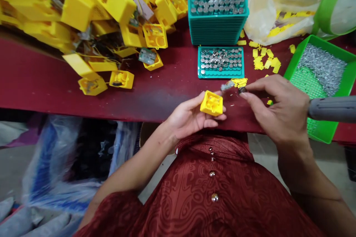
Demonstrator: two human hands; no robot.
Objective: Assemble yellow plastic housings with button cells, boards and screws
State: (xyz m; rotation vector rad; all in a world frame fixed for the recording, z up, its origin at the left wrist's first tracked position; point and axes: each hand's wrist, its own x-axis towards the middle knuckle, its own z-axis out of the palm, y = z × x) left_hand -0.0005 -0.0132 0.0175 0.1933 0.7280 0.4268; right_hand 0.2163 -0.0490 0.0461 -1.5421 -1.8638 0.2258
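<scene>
Yellow plastic housing (211, 103) in the left hand (189, 118), held hollow side up near the front edge of the dark red table (175, 74), with thumb at one side and fingers underneath. Pretty boxy, with moulded compartments inside, though hard to make out in detail.

Right hand (283, 107) pinching a small dark round part (242, 89) between thumb and index finger, near the housing but not touching. Half covered by fingertips, so can't tell what exactly. Blurry greyish scrap (228, 86) between both hands, too smeared to name. Small heap of flat yellow plastic pieces (239, 82) right there too.

Grey cylindrical tool (333, 109), cut off at the right edge, other end hidden by the right hand. Crossing over a green perforated basket (314, 85) with a pile of thin shiny screws (325, 63).

Teal plastic tray (221, 76) with rows of round silver discs (205, 61), just in front of a tall ridged stack of teal trays (218, 31). Messy, blurred pile of yellow housings (78, 7) at upper left, cut off by the edges. Crinkly translucent plastic bag (261, 14) at upper right, contents mostly hidden apart from some yellow.
</scene>
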